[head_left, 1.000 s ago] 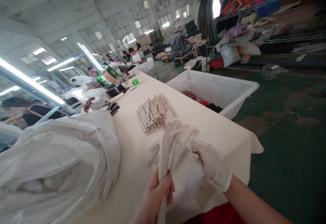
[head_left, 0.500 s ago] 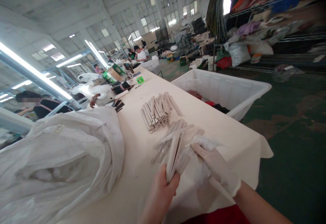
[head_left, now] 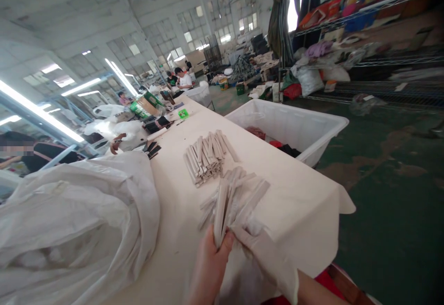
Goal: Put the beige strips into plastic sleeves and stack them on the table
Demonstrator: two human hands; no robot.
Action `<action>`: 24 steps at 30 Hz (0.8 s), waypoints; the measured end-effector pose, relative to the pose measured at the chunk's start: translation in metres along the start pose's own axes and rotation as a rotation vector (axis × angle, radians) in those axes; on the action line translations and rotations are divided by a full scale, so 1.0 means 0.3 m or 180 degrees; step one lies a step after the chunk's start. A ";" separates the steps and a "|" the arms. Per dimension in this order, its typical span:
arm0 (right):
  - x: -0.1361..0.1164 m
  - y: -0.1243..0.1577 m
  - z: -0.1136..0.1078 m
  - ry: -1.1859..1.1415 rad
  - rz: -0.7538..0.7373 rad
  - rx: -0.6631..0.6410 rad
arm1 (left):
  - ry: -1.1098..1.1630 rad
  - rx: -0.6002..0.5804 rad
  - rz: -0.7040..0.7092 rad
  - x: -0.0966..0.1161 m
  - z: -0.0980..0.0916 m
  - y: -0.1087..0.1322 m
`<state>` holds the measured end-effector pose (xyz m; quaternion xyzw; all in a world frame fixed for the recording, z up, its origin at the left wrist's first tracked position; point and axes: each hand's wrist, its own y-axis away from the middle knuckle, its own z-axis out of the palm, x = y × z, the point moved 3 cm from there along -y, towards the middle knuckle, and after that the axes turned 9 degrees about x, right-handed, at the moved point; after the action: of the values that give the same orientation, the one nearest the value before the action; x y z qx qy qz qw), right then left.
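My left hand [head_left: 212,261], bare, is wrapped round a small bundle of flat beige strips [head_left: 219,210] that points up and away from me. Close beside it, my right hand [head_left: 266,253] wears a pale glove, its fingertips together at the lower end of the bundle. Whatever those fingertips pinch is hidden or too small to name. Just beyond both hands lie loose strips in clear plastic [head_left: 255,197], some crossing each other. A thick pile of similar beige strips [head_left: 205,160] rests farther up the cream-covered table [head_left: 298,205].
A large white cloth sack [head_left: 138,194] slumps open on the left. Beyond the table's right edge stands a white plastic tub [head_left: 326,127] with dark and red cloth inside. White bags [head_left: 130,133] and a small green box [head_left: 183,113] sit farther back. Several people work in the background.
My gloved right hand has moved left and down, from the clear plastic to beside my left hand. The left hand still grips the bundle. The camera view has shifted slightly.
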<state>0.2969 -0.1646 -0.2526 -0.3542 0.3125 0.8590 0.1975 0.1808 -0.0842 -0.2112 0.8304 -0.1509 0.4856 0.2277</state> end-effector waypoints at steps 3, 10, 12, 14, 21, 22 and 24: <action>-0.035 -0.010 -0.026 -0.0460 -0.0038 0.0315 | -0.0209 0.0141 0.0165 -0.001 -0.013 0.005; -0.036 0.025 0.042 -0.0684 0.0270 0.0417 | -0.0452 0.0360 0.0542 0.015 0.023 -0.022; -0.053 0.022 0.029 -0.0662 0.0207 0.0533 | -0.0562 0.0306 0.0600 0.014 0.020 -0.025; -0.071 0.006 0.000 -0.0671 0.0125 0.0755 | -0.0671 0.0263 0.0625 0.013 0.018 -0.023; -0.029 -0.053 -0.029 -0.0738 0.0104 0.0494 | -0.1379 0.0316 0.0752 0.063 0.075 -0.076; -0.037 -0.060 -0.043 -0.0763 0.0001 0.0551 | -0.1495 0.0336 0.0783 0.071 0.077 -0.097; -0.063 -0.069 -0.076 -0.0937 0.0003 0.0647 | -0.1748 0.0437 0.0844 0.083 0.068 -0.140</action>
<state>0.3323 -0.1671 -0.2596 -0.2028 0.3656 0.8656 0.2755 0.2277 -0.0600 -0.2076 0.9170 -0.2807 0.2777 0.0565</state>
